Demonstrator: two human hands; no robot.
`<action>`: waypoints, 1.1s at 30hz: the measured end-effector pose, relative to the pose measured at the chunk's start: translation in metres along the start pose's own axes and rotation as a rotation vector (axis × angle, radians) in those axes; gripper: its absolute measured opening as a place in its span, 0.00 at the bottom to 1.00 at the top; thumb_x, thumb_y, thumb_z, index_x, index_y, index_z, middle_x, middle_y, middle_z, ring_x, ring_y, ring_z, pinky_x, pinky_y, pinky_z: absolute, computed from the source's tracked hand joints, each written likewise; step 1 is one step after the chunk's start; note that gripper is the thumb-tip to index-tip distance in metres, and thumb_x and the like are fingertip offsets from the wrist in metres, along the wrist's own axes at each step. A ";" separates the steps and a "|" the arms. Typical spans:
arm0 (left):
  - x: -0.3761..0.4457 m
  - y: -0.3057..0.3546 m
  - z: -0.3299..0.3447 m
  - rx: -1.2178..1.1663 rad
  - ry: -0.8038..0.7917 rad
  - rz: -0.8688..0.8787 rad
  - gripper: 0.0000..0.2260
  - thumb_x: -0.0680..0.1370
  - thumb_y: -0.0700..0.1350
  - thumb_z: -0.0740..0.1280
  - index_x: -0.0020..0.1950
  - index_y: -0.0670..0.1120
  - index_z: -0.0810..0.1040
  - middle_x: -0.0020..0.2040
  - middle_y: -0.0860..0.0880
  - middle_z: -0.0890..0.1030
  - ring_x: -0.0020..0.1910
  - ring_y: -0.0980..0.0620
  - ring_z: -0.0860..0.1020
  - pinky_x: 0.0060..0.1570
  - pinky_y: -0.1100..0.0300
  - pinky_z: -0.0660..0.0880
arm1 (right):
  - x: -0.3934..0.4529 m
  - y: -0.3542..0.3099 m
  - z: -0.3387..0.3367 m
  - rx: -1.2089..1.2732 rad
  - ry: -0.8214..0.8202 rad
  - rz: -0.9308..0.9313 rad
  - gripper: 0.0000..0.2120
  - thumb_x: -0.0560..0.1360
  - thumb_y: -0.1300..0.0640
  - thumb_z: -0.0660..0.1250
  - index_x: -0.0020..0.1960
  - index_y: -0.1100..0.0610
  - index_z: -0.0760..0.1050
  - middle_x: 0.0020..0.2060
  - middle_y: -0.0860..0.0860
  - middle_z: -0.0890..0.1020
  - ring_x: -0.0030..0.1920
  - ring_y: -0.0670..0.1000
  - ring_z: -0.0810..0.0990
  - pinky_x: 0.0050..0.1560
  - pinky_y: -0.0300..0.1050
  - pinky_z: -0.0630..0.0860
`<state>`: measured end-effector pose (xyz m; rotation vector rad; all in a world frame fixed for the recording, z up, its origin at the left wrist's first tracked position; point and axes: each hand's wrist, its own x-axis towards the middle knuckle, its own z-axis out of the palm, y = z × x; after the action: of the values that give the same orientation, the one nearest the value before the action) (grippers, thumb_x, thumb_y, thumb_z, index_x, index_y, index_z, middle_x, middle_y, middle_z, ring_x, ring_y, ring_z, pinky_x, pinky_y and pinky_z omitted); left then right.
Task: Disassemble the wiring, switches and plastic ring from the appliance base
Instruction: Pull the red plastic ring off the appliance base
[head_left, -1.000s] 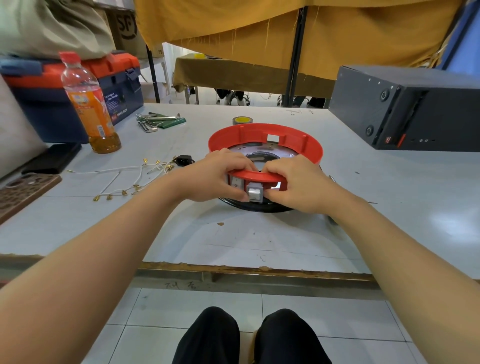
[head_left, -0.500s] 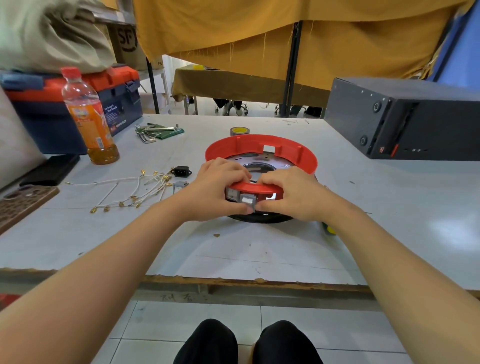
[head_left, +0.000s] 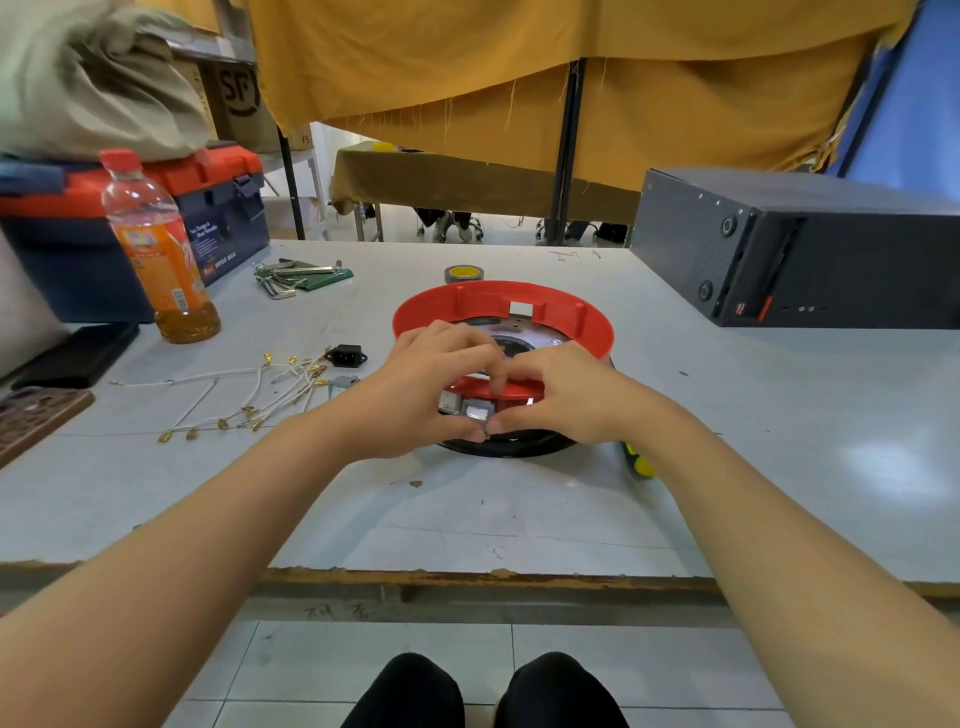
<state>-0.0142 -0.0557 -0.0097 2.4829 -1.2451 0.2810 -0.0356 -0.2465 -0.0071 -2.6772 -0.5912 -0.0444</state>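
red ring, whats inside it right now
Inside the red ring a metal plate with a dark round center shows. The left hand and right hand cover its near part.

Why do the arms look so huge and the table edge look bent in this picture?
Head view: wide-angle distortion enlarges the near forearms and bows the grey table; soft overhead glare on its right; the left hand and right hand on the red plastic ring stay fairly sharp.

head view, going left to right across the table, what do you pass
phone → orange drink bottle → white wires → black socket → left hand → right hand → black box
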 end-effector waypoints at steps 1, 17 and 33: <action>-0.001 0.000 -0.001 0.004 0.002 0.014 0.12 0.72 0.49 0.72 0.51 0.58 0.72 0.62 0.57 0.69 0.62 0.60 0.60 0.58 0.73 0.48 | 0.001 0.000 0.000 -0.004 -0.001 0.014 0.11 0.71 0.40 0.69 0.48 0.45 0.77 0.41 0.49 0.81 0.40 0.46 0.73 0.39 0.37 0.62; -0.011 0.009 -0.001 0.261 0.128 0.128 0.07 0.71 0.47 0.74 0.48 0.53 0.82 0.63 0.50 0.75 0.65 0.48 0.67 0.61 0.57 0.57 | 0.002 0.000 0.003 -0.025 0.028 0.057 0.16 0.70 0.40 0.69 0.45 0.53 0.79 0.37 0.52 0.80 0.34 0.46 0.71 0.35 0.39 0.61; -0.041 -0.021 -0.049 -0.583 0.132 -0.325 0.07 0.71 0.45 0.72 0.48 0.53 0.81 0.45 0.58 0.84 0.46 0.58 0.82 0.45 0.69 0.77 | -0.002 0.010 0.004 -0.205 0.190 -0.016 0.08 0.76 0.55 0.64 0.44 0.59 0.76 0.36 0.50 0.78 0.38 0.50 0.72 0.34 0.32 0.56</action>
<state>-0.0225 0.0051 0.0178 2.0677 -0.7181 -0.0073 -0.0337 -0.2544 -0.0148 -2.8210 -0.5742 -0.3787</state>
